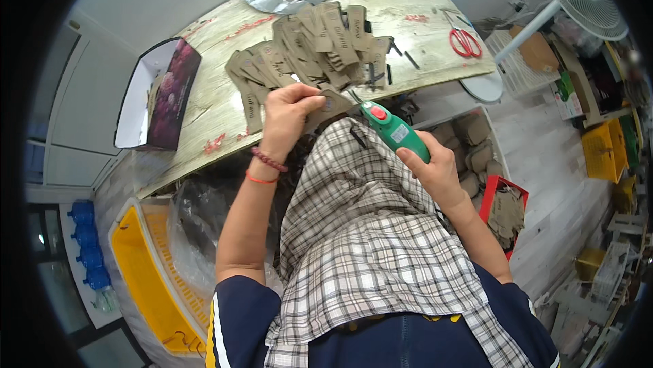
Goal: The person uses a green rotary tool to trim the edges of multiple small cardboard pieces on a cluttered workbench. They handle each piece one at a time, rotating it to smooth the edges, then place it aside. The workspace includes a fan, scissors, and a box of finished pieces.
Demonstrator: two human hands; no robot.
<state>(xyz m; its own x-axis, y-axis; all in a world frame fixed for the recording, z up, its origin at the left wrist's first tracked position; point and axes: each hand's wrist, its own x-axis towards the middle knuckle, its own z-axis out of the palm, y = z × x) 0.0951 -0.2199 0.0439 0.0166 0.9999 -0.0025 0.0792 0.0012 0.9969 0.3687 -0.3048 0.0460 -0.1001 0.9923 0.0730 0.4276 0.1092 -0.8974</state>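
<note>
"So, what are your hands doing?"

"My left hand (296, 99) is nearly closed, thumb and forefinger pinching a khaki cloth piece (333, 103) at the near edge of the desk (224, 31). My right hand (435, 167) wraps around a green handheld tool (401, 135), its narrow tip pointing at that cloth. I can't tell whether tip and cloth touch."

"What could go wrong?"

"If the cloth slips or the tip swings left, I might nick my fingertips, as they sit close by. My apron (367, 232) is just below, so a dipping tip could snag it. A careless sleeve or tug might drag the cloth pile (306, 45) over the near edge."

"And how does everything look?"

"The pile is matte, flat, strap-like pieces with rounded ends, heaped loosely. The tool is smooth, plump plastic with a red button. My apron is crinkled plaid. The desk is pale with streaky grain and flaky red patches; red-handled scissors (465, 43) lie near its right edge, and a glossy floral box (182, 96) stands at its left."
</note>
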